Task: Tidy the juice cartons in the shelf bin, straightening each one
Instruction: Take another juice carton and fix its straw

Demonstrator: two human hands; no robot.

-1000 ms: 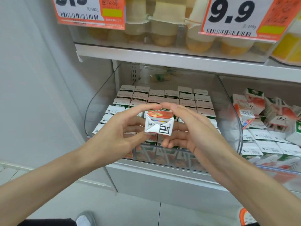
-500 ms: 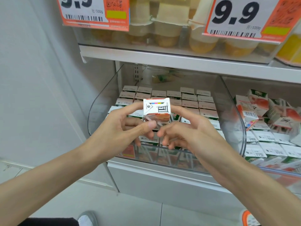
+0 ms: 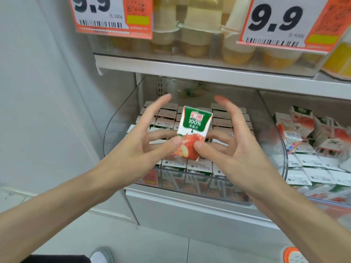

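Fingers (image 3: 176, 141) pinch carton (image 3: 194, 124) at bottom.

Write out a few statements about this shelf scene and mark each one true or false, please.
1. The left hand and the right hand both pinch one juice carton by its lower part. True.
2. Its front shows an orange. False: it shows a red apple under a green band.
3. The binned cartons in the clear bin beneath it stand in tidy rows. True.
4. The right-hand cartons in the next bin are equally tidy. False: several lie jumbled at odd angles.
5. The price tags overhead read 5.5. False: they read 9.9.
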